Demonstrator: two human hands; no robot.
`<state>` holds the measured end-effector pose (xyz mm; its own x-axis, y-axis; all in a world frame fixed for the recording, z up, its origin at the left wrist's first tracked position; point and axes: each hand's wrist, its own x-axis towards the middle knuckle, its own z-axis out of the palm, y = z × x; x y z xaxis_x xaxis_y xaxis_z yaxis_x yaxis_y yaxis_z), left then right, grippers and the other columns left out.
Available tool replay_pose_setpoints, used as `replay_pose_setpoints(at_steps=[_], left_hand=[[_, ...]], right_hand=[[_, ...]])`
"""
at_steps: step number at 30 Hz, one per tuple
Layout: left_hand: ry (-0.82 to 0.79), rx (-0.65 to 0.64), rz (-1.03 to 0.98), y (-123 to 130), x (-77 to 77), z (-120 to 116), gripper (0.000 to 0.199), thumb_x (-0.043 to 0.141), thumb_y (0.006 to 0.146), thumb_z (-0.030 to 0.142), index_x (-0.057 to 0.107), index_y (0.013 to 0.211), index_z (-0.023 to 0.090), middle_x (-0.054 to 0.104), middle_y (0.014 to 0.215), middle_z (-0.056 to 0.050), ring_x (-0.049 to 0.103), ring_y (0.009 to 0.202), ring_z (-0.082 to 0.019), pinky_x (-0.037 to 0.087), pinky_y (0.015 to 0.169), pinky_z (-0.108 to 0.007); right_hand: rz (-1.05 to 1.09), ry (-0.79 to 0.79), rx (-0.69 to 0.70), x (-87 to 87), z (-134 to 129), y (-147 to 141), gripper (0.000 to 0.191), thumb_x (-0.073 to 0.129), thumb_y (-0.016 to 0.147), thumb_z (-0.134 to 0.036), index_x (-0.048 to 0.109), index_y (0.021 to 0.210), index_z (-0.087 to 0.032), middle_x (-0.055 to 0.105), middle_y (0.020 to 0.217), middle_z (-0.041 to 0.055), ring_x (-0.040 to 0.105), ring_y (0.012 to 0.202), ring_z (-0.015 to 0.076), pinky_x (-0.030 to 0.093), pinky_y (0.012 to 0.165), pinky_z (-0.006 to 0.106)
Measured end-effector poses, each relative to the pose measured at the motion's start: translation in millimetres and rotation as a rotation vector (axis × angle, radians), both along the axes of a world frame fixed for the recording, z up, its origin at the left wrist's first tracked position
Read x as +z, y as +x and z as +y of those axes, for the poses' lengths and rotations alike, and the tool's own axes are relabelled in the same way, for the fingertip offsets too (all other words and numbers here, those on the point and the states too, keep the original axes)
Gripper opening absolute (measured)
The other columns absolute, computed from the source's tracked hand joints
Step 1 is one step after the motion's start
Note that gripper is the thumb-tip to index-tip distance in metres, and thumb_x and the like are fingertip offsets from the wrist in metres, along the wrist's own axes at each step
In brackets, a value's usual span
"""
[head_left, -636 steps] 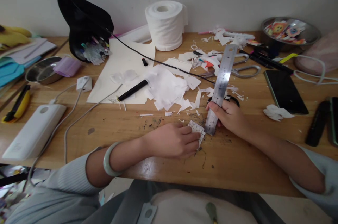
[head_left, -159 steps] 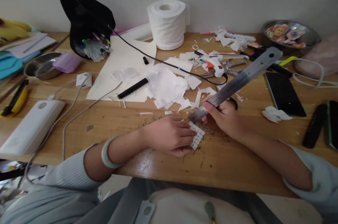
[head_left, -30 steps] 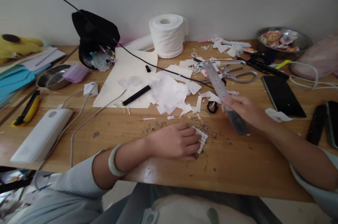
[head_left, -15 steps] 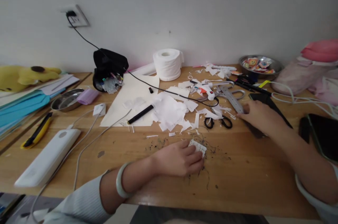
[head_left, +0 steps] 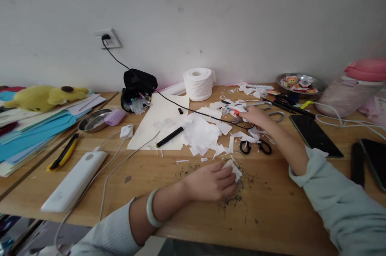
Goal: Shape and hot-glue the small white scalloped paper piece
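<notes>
My left hand (head_left: pixel 209 181) rests on the table with its fingers curled over a small white piece marked with dark lines (head_left: pixel 233 170). Dark shavings lie around that piece. My right hand (head_left: pixel 255 117) is among the paper scraps, its fingers closed at a white glue gun with an orange part (head_left: pixel 237 111); the hand covers much of the gun. Below my right forearm lie scissors with black handles (head_left: pixel 255 147). A black marker (head_left: pixel 169 137) lies on a cream sheet (head_left: pixel 147 129), beside crumpled white paper (head_left: pixel 200 133).
A tissue roll (head_left: pixel 197 85) and a black pencil case (head_left: pixel 138 87) stand near the wall. A black cable (head_left: pixel 177 105) crosses the paper. At left lie a white power strip (head_left: pixel 75 181) and a yellow cutter (head_left: pixel 64 153); at right, a phone (head_left: pixel 316 135) and a metal bowl (head_left: pixel 301 85).
My right hand has left a grey metal tool and moved left and away to the glue gun. My left hand stays on the white piece. The view has shifted, showing more at the left.
</notes>
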<state>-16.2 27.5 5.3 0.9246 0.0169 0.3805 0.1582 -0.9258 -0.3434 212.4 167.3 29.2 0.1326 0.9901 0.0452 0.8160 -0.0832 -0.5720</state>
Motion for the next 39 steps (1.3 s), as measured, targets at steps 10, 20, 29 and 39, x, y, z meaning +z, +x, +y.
replay_pose_setpoints(at_steps=[10, 20, 29, 39], left_hand=[[-0.090, 0.190, -0.127, -8.0, -2.0, 2.1, 0.021, 0.043, 0.093, 0.019, 0.062, 0.099, 0.020, 0.064, 0.106, -0.002, 0.050, 0.099, -0.016, 0.036, 0.085, -0.032], [-0.464, 0.410, -0.300, -10.9, -2.8, 15.8, 0.022, 0.048, 0.084, 0.010, 0.066, 0.088, 0.022, 0.066, 0.097, -0.001, 0.056, 0.087, -0.016, 0.040, 0.073, -0.030], [-0.416, 0.449, -0.342, -11.5, -2.3, 19.1, 0.022, 0.048, 0.083, 0.010, 0.067, 0.085, 0.021, 0.066, 0.093, -0.002, 0.059, 0.078, -0.014, 0.040, 0.067, -0.029], [-0.323, 0.427, -0.290, -10.8, -0.1, 16.6, 0.021, 0.045, 0.085, 0.013, 0.065, 0.084, 0.021, 0.066, 0.091, -0.002, 0.056, 0.076, -0.014, 0.037, 0.065, -0.029]], right_hand=[[0.282, 0.271, 0.024, -23.5, -50.9, 12.1, 0.016, 0.044, 0.072, -0.034, 0.052, 0.073, -0.020, 0.066, 0.080, 0.0081, 0.060, 0.078, 0.0221, 0.047, 0.069, 0.034], [0.174, 0.227, 0.167, -21.2, -104.8, 8.6, 0.019, 0.057, 0.073, -0.040, 0.058, 0.067, -0.021, 0.068, 0.070, 0.0055, 0.062, 0.067, 0.0219, 0.047, 0.063, 0.033], [0.128, 0.251, 0.191, -22.6, -96.9, 4.7, 0.014, 0.056, 0.071, -0.034, 0.057, 0.065, -0.021, 0.067, 0.068, 0.0049, 0.062, 0.068, 0.0224, 0.047, 0.062, 0.034], [0.018, 0.249, 0.207, -34.2, -93.1, 8.4, 0.013, 0.053, 0.072, -0.031, 0.058, 0.067, -0.020, 0.067, 0.075, 0.0082, 0.061, 0.074, 0.0246, 0.047, 0.069, 0.037]])
